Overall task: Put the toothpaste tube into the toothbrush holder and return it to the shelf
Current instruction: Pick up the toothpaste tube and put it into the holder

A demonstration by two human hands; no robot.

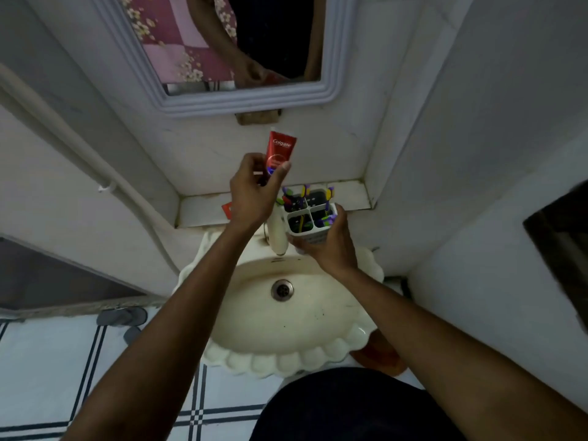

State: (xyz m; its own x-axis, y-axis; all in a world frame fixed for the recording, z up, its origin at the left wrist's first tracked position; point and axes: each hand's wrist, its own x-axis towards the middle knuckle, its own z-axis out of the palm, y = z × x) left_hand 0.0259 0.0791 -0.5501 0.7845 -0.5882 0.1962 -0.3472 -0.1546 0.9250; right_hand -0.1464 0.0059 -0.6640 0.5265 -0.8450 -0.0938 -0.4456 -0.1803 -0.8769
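My left hand (253,189) grips the lower end of a red toothpaste tube (280,151), which stands upright above the shelf, its crimped end up. My right hand (327,246) holds a white toothbrush holder (310,216) from below and from the right, just above the sink's back edge. The holder has four compartments with several purple, yellow and green toothbrushes in them. The tube is to the upper left of the holder and apart from it. The white shelf (346,194) lies behind the holder in a wall recess.
A cream scalloped sink (286,329) with a drain (282,290) lies below my hands, its tap (276,237) beside the holder. A framed mirror (222,58) hangs above. A small red object (227,210) sits on the shelf's left part. Walls close in on both sides.
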